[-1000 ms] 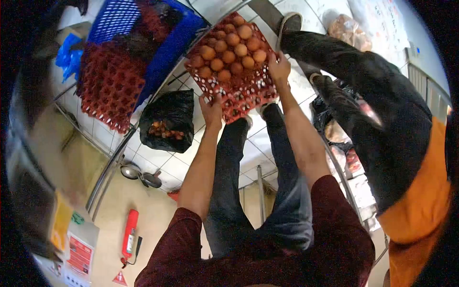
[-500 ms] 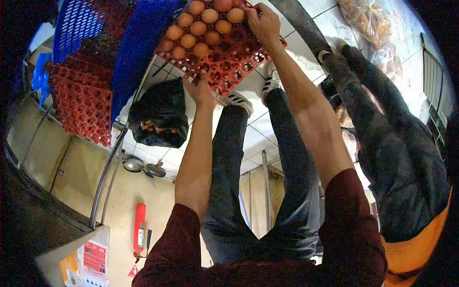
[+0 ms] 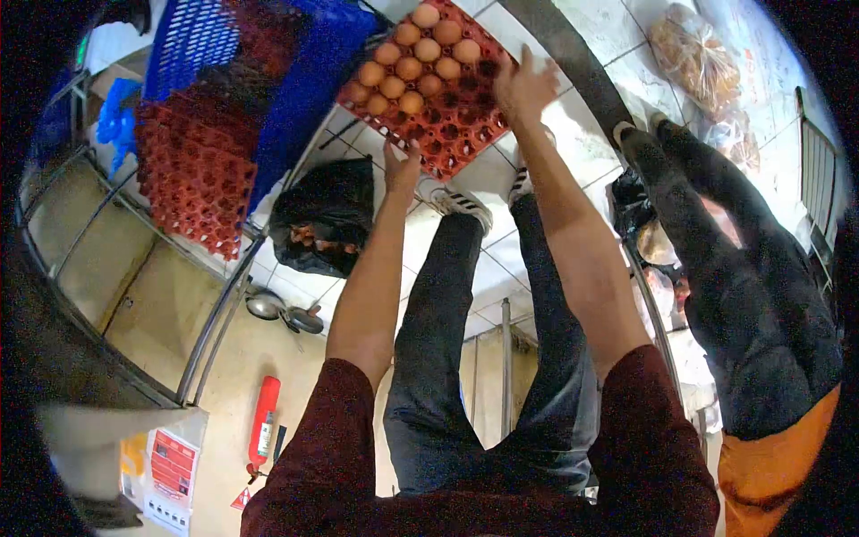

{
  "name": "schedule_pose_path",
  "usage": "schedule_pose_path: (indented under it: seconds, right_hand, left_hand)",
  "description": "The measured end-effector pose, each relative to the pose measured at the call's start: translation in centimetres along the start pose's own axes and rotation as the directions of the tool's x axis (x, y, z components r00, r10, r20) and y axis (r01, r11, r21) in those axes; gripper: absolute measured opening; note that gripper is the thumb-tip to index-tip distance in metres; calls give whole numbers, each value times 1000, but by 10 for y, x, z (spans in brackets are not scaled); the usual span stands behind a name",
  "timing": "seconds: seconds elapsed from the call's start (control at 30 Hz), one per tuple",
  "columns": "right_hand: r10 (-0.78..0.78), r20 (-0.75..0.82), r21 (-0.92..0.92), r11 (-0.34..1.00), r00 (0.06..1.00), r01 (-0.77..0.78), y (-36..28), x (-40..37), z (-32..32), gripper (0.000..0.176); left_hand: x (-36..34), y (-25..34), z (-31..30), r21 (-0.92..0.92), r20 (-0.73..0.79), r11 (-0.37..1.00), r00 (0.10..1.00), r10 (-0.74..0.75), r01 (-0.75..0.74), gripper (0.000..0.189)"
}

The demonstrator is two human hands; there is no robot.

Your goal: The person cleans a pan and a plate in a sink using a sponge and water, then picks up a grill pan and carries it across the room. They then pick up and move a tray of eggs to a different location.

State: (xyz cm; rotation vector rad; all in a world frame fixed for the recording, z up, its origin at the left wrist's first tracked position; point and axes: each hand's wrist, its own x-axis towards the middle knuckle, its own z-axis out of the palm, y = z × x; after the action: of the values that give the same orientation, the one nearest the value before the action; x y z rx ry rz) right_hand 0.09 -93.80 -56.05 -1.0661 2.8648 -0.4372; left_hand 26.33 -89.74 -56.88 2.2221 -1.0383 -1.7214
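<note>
A red egg tray (image 3: 461, 125) is held out at the top of the view, with several brown eggs (image 3: 428, 49) filling its far and left cups. Bare cups show along its near and right side. My left hand (image 3: 403, 167) grips the near left edge, thumb up at the rim and the other fingers hidden underneath. At the tray's right edge, my right hand (image 3: 526, 88) is open with its fingers spread, slightly blurred. Left of the tray, a black plastic bag (image 3: 327, 201) on the floor has an open mouth showing brownish pieces inside.
Stacked red egg trays (image 3: 192, 174) lean by a blue crate (image 3: 300, 98) on the left. A person in dark trousers (image 3: 752, 304) stands at right, near clear bags of food (image 3: 693, 58). Pans (image 3: 266, 304) and a fire extinguisher (image 3: 265, 421) are lower left.
My right hand has come off the tray's right corner and its fingers have spread. My left hand keeps its grip. The whole view has shifted, moving the surroundings to the right.
</note>
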Motion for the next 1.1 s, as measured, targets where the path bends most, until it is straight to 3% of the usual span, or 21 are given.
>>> schedule_pose_path:
  seconds: [0.07,0.1,0.2,0.23,0.27,0.3,0.33,0.37,0.4,0.43,0.47,0.53,0.57,0.6,0.67,0.8,0.87,0.93,1.0,1.07,1.1]
  right_hand:
    - [38,129,87,995,991,-50,28,-16,-35,53]
    - [77,151,110,990,986,-94,43,-29,-57,56]
    - [222,53,30,974,974,-224,99,-85,-121,60]
    - [187,85,-34,982,979,-184,110,-104,-158,59]
    - [198,221,-90,979,955,-183,122,-120,-198,56]
    - [186,340,4,980,922,-199,153,-150,-216,52]
    - [218,535,89,946,817,-310,189,-181,-230,51]
    - [367,764,-84,872,531,-482,188,-177,-272,48]
    - [371,770,-79,863,519,-499,213,-207,-284,45]
    - [326,770,-96,909,549,-405,219,-210,-302,42]
    - [279,768,-114,945,576,-306,225,-213,-320,40]
    - [323,613,-82,934,721,-348,255,-264,-326,37]
    - [550,565,-38,762,615,-647,254,-271,-330,34]
    - [512,474,-14,818,716,-575,254,-278,-331,31]
    - [592,480,30,727,647,-686,259,-286,-317,32]
    - [632,517,175,582,577,-794,230,-258,-291,33]
    - [611,558,166,582,562,-796,204,-213,-266,33]
    - [496,520,258,685,696,-681,204,-204,-208,31]
    - [439,544,209,755,715,-622,165,-144,-197,32]
    - [412,626,265,687,663,-677,140,-96,-169,33]
    - [367,598,309,715,713,-627,130,-78,-150,34]
  left_hand:
    - [-47,32,-15,91,-7,995,999,-31,31,85]
    - [-52,0,-32,294,-19,956,1000,-18,23,83]
    - [-88,-41,-80,796,93,605,991,-93,-18,69]
    - [-156,14,-77,875,-143,456,987,-70,159,59]
    - [-188,23,-96,916,-7,400,992,128,-45,58]
    - [-202,16,-113,823,20,554,981,192,-125,56]
    - [-211,15,-125,699,41,684,966,254,-210,55]
    - [-237,39,-135,761,12,636,983,185,-129,56]
    - [-265,76,-142,814,-24,578,992,122,-51,58]
    - [-277,104,-144,858,-65,514,996,68,21,60]
    - [-274,107,-150,747,20,663,999,33,-37,62]
    - [-256,77,-176,470,200,881,978,-51,-50,66]
    - [-235,56,-183,238,308,971,950,-51,-25,75]
    - [-227,63,-181,197,299,980,949,-96,38,75]
    - [-220,73,-176,115,270,976,940,-208,183,74]
    - [-171,71,-158,86,226,958,932,-285,272,71]
    - [-145,79,-139,-2,243,940,912,-331,342,71]
    - [-118,78,-133,-112,260,910,896,-360,399,72]
    - [-90,70,-133,-177,253,883,887,-387,435,71]
    - [-60,73,-126,-276,239,825,867,-437,493,71]
    - [-53,85,-115,-325,202,812,874,-441,485,69]
